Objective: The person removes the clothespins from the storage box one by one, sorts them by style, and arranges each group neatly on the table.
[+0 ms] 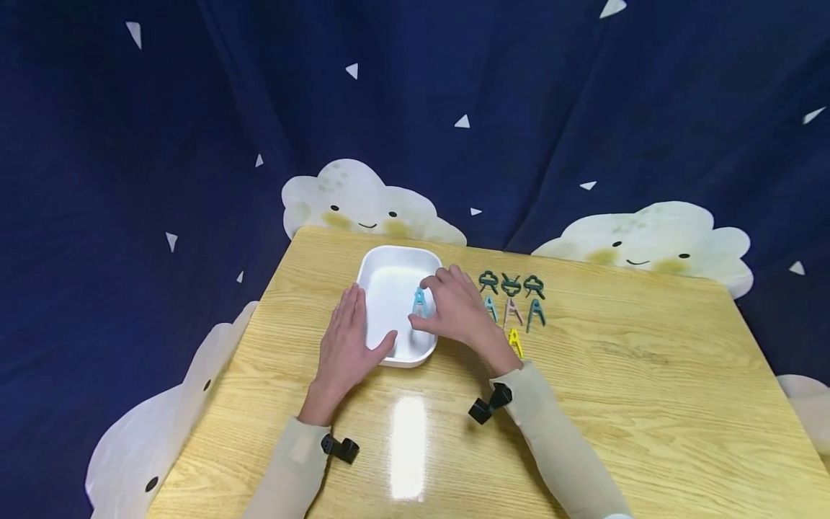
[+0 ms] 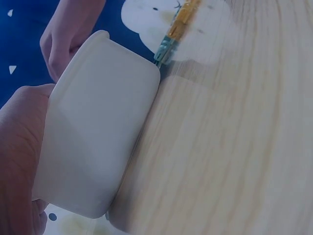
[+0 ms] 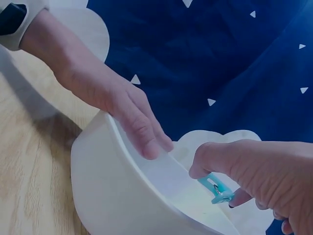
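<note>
A white rectangular tub (image 1: pixel 387 310) with rounded corners stands on the table. My left hand (image 1: pixel 348 346) holds its left side, the long fingers along the outside and the thumb over the rim; the left wrist view shows the tub's outer wall (image 2: pixel 98 127). With thumb and index finger my right hand (image 1: pixel 457 306) pinches a light blue clothespin (image 3: pixel 217 190) over the tub, its legs pointing down in the head view. To the right lie more clothespins: a light blue one (image 1: pixel 491 308), a pink one (image 1: pixel 512 311), a teal one (image 1: pixel 535 313) and a yellow one (image 1: pixel 515 342).
Behind these, three dark green clips with rounded outlines form a row, the middle one (image 1: pixel 511 285) turned the other way round. The wooden table (image 1: pixel 635 382) extends to the right and front. A dark blue cloth (image 1: pixel 415 86) with white clouds and triangles hangs behind it.
</note>
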Motion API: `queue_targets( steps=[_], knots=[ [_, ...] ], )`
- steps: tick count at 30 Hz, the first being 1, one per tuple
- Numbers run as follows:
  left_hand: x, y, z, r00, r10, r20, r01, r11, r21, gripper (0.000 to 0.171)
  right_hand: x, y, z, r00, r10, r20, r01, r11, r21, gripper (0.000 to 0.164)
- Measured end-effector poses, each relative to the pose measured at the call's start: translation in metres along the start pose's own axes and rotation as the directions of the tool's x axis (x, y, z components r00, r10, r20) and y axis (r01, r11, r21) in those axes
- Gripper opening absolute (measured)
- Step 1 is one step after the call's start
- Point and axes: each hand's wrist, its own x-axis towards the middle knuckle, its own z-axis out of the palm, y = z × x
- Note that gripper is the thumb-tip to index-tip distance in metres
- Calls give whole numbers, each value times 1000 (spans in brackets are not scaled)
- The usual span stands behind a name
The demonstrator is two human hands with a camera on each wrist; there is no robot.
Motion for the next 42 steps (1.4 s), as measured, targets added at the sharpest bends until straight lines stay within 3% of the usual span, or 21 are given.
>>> queue_targets(
  steps=[11, 34, 42],
  knots=[
    [0, 0, -1, 1000, -10, 11, 10, 1000, 6, 107, -20, 12, -5, 999, -17, -36, 17, 1000, 4, 65],
    [1, 3, -4, 1000, -15, 15, 15, 1000, -22, 106, -78, 66, -8, 993, 58, -105, -56, 998, 22, 63],
    [1, 2, -4, 999, -23, 27, 23, 1000, -19, 106, -95, 85, -14, 991, 45, -128, -41, 999, 29, 64]
  ],
)
